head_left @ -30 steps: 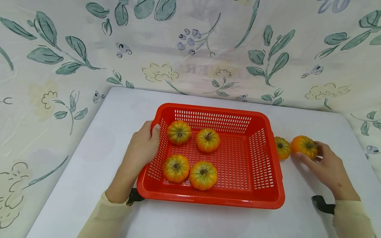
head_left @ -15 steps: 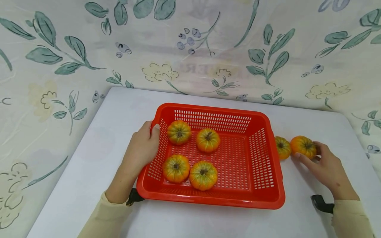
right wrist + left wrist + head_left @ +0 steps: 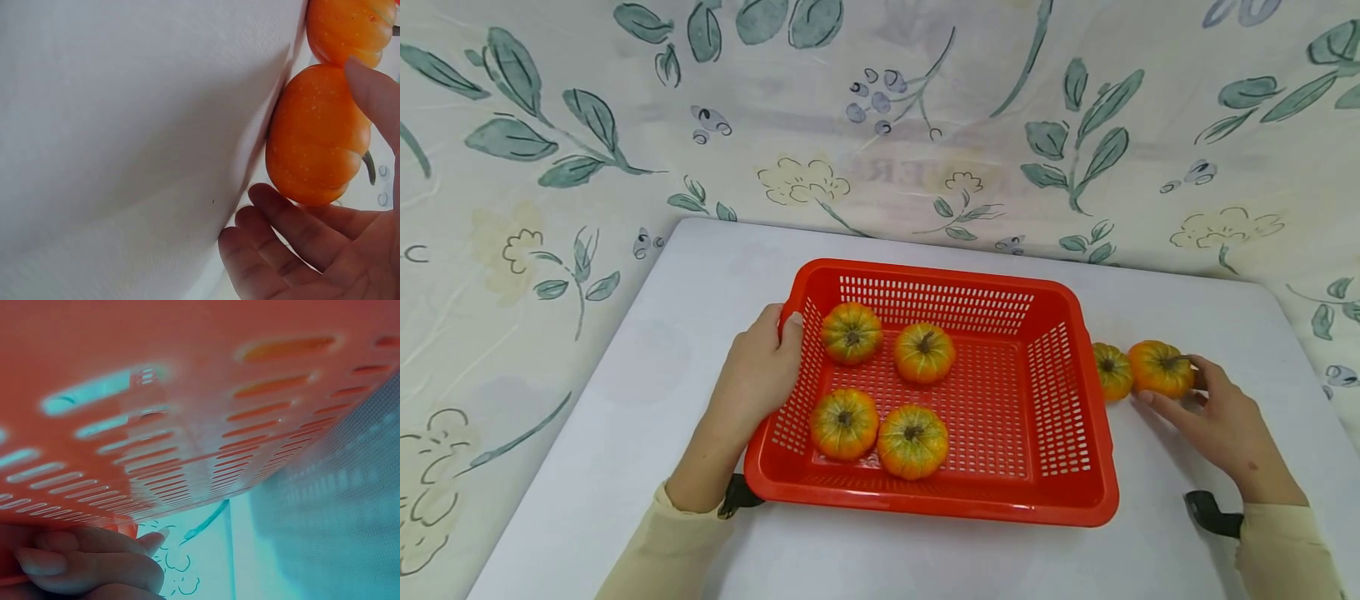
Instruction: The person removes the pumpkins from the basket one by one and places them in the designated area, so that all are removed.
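My left hand (image 3: 762, 362) grips the left rim of a red plastic basket (image 3: 925, 510), thumb over the edge. In the left wrist view its curled fingers (image 3: 94, 565) show below the slotted basket wall (image 3: 194, 425). Several small orange-yellow pumpkins (image 3: 924, 353) sit inside the basket, toward its left half. Right of the basket, my right hand (image 3: 1221, 417) holds another small pumpkin (image 3: 1159, 368) on the table between thumb and fingers. In the right wrist view, the thumb (image 3: 375, 94) lies at one side of this pumpkin (image 3: 315, 137), with the fingers at the other.
One more pumpkin (image 3: 1111, 372) stands between the basket's right wall and the held one, partly hidden by the rim. The white table (image 3: 700, 275) backs onto a leaf-patterned cloth (image 3: 880, 125). Black wrist mounts (image 3: 1210, 512) jut from both wrists.
My right hand and its pumpkin have shifted slightly left, closer against the neighbouring pumpkin. The left hand, the basket and the pumpkins inside look unmoved.
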A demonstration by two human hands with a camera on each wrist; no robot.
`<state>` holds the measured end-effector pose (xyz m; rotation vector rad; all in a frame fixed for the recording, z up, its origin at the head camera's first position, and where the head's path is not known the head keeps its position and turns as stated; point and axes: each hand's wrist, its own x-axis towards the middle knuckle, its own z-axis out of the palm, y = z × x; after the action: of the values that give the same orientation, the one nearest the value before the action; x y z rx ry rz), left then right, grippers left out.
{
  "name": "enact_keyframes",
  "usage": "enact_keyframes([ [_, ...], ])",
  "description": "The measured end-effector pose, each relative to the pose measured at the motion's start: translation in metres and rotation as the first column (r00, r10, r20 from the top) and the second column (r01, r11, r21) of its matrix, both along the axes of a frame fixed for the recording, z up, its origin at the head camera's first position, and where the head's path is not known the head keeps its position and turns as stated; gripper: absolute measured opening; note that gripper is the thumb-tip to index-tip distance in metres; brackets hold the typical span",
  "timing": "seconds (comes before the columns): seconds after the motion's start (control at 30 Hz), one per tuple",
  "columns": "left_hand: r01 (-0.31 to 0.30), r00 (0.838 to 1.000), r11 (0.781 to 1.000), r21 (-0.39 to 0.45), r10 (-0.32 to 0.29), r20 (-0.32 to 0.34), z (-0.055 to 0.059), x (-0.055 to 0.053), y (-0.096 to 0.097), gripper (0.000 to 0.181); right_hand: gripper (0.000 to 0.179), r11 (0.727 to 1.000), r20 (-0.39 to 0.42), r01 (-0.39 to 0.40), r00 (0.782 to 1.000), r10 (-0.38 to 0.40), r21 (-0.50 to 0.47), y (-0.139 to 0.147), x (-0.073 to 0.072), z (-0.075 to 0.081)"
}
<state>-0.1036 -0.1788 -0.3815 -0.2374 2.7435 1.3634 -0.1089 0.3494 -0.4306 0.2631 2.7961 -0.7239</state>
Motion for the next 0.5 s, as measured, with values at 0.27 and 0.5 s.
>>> enact_keyframes([
  [0.27, 0.0, 1.0, 1.0, 0.001, 0.0, 0.0, -0.0006, 0.0002, 0.0001, 0.047, 0.116, 1.0, 0.006, 0.0, 1.0, 0.0, -0.01, 0.0014, 0.0002, -0.0005],
  [0.5, 0.001, 1.0, 1.0, 0.005, -0.001, -0.006, -0.0005, 0.0005, 0.0002, 0.047, 0.119, 1.0, 0.02, 0.002, 1.0, -0.002, -0.008, 0.0011, 0.001, 0.0001],
])
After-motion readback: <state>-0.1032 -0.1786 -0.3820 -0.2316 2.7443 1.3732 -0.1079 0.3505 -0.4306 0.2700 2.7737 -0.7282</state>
